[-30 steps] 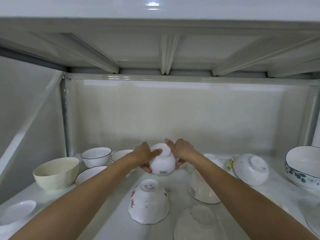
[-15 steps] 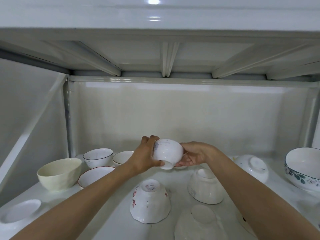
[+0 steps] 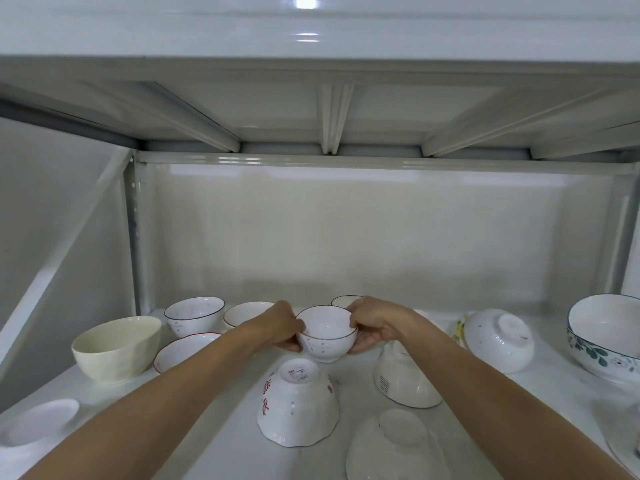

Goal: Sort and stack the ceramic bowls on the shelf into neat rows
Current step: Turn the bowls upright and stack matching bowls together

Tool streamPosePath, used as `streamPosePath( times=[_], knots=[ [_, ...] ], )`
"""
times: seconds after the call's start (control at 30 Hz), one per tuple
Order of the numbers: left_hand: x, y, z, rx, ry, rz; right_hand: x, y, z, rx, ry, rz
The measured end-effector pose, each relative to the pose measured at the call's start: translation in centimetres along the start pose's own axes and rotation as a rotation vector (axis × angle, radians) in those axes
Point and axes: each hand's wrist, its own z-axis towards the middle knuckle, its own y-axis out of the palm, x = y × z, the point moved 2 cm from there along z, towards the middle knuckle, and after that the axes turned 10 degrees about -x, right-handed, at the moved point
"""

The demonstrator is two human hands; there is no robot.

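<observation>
A small white bowl with a dark rim is upright at the shelf's middle, held between both hands. My left hand grips its left side and my right hand grips its right side, thumbs on the rim. A matching dark-rimmed bowl stands upright at the back left. Just in front lies an upside-down white bowl with red characters. Whether the held bowl touches the shelf I cannot tell.
At left stand a cream bowl, a red-rimmed bowl, another red-rimmed bowl and a small white saucer. At right are upside-down bowls and a large floral bowl. The upper shelf hangs low overhead.
The bowl was upside down a second ago; both hands lifted it, turned it over and now hold it upright and lower.
</observation>
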Motion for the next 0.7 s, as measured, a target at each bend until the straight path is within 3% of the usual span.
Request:
streamPosePath(
  times=[0.33,0.47,0.6,0.7],
  knots=[
    [-0.1,-0.1,0.7,0.028,-0.003,0.194,0.0,1.4,0.8,0.076,0.024,-0.207],
    [0.8,0.0,0.3,0.081,0.022,0.427,0.2,1.1,0.8,0.079,0.026,-0.267],
    [3.0,0.1,-1.4,0.237,0.04,0.796,-0.3,-0.3,-0.2,0.153,-0.016,-0.31],
    [5.4,1.1,-1.7,0.29,0.17,0.797,-0.9,-2.3,-1.5,0.236,-0.034,-0.388]
  ],
)
